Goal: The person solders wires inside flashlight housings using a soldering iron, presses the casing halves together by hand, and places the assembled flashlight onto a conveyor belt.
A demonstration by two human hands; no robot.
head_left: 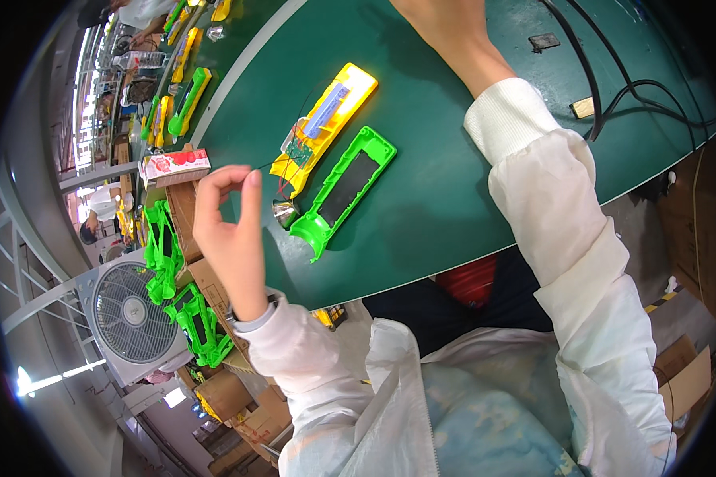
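Two flashlight casing halves lie side by side on the green tabletop [453, 215]. In the yellow casing half [344, 95] are a bluish-purple battery [326, 111], a small green circuit board [298, 153] and thin wires. The green casing half [380, 145], nearer me, has a dark inner strip. By their lower ends rests a shiny reflector cup [285, 213]. To the left, my left hand [235, 222] is raised, thumb and forefinger pinched where a thin dark wire from the board ends. My right hand [445, 24] reaches to the far edge, its fingers out of view.
Black cables [605, 103] loop on the right, near a small tan block [583, 108] and a dark scrap [543, 42]. Left are a pink-and-white carton [175, 165], green casings [163, 246] in cardboard boxes and a fan [134, 310]. More casings [189, 103] line the far-left bench.
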